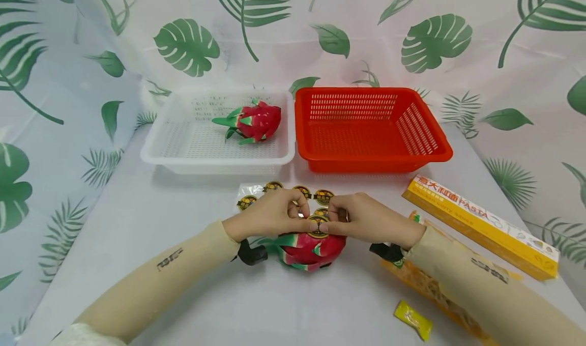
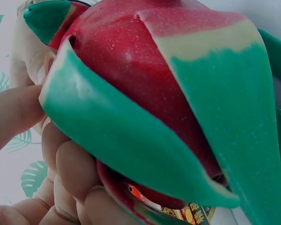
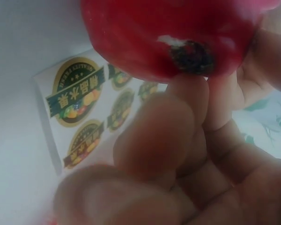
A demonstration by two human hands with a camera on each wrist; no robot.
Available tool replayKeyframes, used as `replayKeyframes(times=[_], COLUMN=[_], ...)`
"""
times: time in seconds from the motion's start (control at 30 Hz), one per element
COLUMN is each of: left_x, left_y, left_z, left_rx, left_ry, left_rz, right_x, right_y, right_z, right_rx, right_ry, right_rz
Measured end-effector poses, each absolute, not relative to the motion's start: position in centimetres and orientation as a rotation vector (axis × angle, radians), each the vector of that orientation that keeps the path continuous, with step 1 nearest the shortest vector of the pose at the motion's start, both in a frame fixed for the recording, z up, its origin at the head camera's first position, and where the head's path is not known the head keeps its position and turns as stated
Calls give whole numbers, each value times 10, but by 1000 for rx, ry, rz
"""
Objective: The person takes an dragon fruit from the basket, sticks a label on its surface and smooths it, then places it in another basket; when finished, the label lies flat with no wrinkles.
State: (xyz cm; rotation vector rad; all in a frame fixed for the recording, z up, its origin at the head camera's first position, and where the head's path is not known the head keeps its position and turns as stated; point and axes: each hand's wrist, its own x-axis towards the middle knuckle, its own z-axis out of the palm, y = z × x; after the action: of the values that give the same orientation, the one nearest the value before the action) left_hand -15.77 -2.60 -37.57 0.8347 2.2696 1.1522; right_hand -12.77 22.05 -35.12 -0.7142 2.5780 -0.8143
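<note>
A round black-and-gold sticker point(image 1: 318, 233) lies at the upper side of a red dragon fruit point(image 1: 311, 252) with green scales. My left hand point(image 1: 272, 213) pinches the sticker's left side, thumb on its face. From the right, my right hand point(image 1: 368, 216) pinches it too, the thumb tips nearly meeting. Behind the hands is a white sheet of similar stickers point(image 1: 249, 189), partly covered. The left wrist view is filled by the dragon fruit point(image 2: 131, 93), with fingers beside it. In the right wrist view, fingers are beneath the fruit's dark end point(image 3: 192, 56), near the sticker sheet point(image 3: 82, 91).
A white basket point(image 1: 220, 161) holding another dragon fruit point(image 1: 260, 122) stands at the back left, beside a red basket point(image 1: 375, 163). On the right lie a yellow pasta box point(image 1: 480, 226), an orange bag point(image 1: 426, 285) partly under the right forearm, and a small yellow packet point(image 1: 413, 319).
</note>
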Motion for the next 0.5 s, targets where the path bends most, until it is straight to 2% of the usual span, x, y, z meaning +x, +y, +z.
replayKeyframes(times=[0.5], left_x=[-167], left_y=[-32], left_z=[-381], left_rx=[790], left_ry=[2077], left_rz=[1254], right_x=[-133], right_y=[231], right_z=[-345], right_rx=[-777], right_ry=[2503], right_rz=[-824])
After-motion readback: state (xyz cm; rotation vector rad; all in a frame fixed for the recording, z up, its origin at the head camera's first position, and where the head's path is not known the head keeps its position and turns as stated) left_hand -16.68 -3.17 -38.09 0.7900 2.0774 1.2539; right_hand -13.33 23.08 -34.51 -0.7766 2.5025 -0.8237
